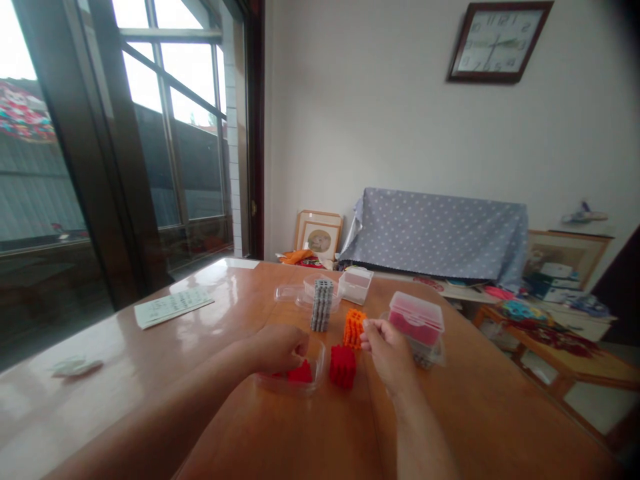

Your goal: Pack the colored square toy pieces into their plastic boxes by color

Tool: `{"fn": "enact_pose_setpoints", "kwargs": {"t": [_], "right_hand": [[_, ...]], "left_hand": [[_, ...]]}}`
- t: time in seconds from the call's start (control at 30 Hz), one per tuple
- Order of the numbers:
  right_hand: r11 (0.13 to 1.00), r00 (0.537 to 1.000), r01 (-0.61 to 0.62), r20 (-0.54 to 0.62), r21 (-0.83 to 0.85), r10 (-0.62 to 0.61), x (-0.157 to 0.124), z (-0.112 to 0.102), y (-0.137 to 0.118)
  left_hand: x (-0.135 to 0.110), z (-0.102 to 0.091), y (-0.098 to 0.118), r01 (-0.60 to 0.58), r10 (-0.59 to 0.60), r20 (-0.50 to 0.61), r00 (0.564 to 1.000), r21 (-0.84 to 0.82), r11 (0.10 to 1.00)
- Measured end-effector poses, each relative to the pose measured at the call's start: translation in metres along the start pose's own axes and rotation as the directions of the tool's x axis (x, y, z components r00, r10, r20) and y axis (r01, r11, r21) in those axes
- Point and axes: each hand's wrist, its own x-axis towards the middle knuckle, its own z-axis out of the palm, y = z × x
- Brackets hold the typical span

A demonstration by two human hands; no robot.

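Left hand (284, 348) curls over red pieces (301, 372) in a clear plastic tub (318, 379), right hand (384, 339) pinches by a knobbly orange block (353, 329), can't tell if either's gripping anything, and a knuckle bump could topple the tall grey tower (321, 305) imo.

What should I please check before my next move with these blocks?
1. Gray block tower upright: ok.
2. Red block stack outside the clear plastic tray: ok.
3. Red pieces inside the tray: ok.
4. Left hand clear of the tray: not ok, it reaches over it.
5. Piece held in left hand: cannot tell.
6. Right hand clear of the orange block stack: cannot tell, they meet in view.
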Motion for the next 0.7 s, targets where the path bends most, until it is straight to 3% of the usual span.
{"fn": "enact_pose_setpoints", "kwargs": {"t": [0.33,0.7], "right_hand": [[1.000,1.000,-0.015,-0.001,0.024,0.015,0.000,0.000,0.001],[1.000,1.000,-0.005,0.029,-0.005,0.005,0.001,-0.001,0.004]], "left_hand": [[-0.001,0.011,-0.001,-0.050,0.061,-0.068,0.996,0.153,0.987],[-0.013,-0.004,0.013,-0.054,0.062,-0.065,0.996,0.108,0.993]]}}
